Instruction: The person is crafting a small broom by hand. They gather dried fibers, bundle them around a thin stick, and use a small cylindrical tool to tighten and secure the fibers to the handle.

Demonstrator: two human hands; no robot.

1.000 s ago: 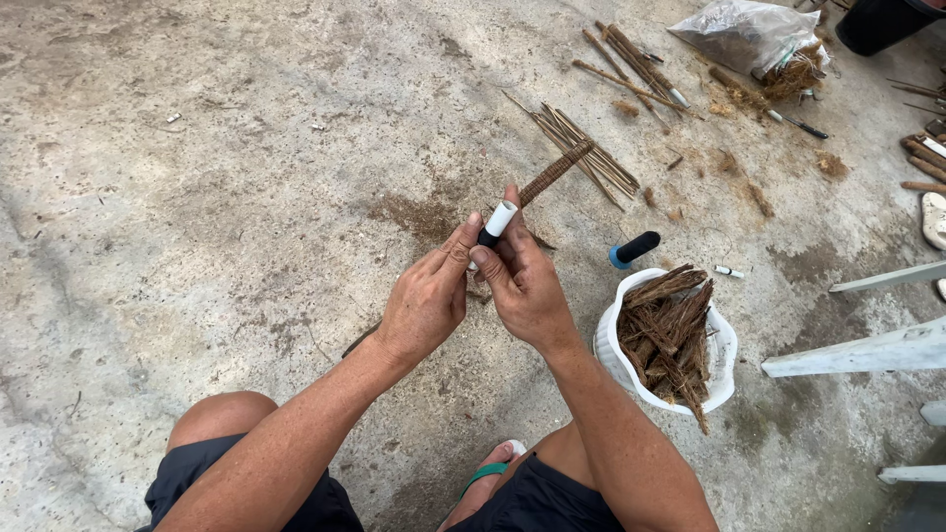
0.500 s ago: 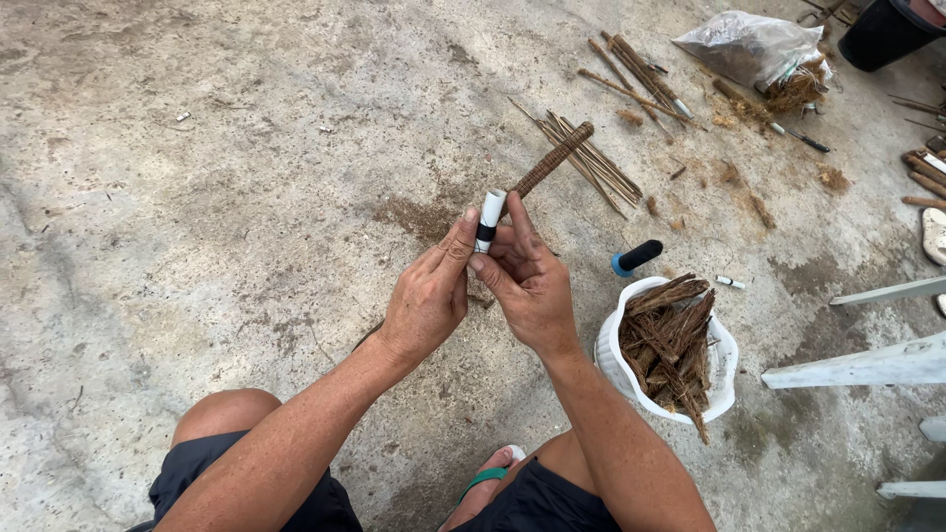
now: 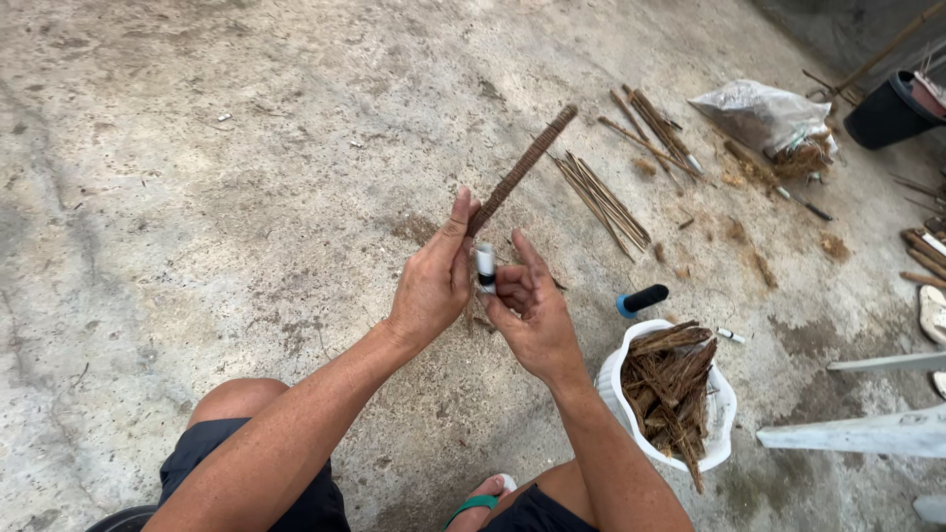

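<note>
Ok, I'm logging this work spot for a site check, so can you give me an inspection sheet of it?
Surface: rough grey concrete floor, stained, scattered with brown fibre bits.
Job's things: long brown ridged stick and small white tube with black band.
Clutter: white bucket of brown bark strips, bundle of thin brown sticks, blue-and-black marker, clear plastic bag.
Grippers: left hand holds stick; right hand fingers at tube.
Cables: nothing seen.
Surroundings: black pot, white planks.

Single head-worn view, looks steeply down and forward from above seated person's knees. Close on hands (image 3: 488,291) at frame centre; concrete floor (image 3: 197,177) fills rest, bucket (image 3: 714,443) lower right. No second view.
</note>
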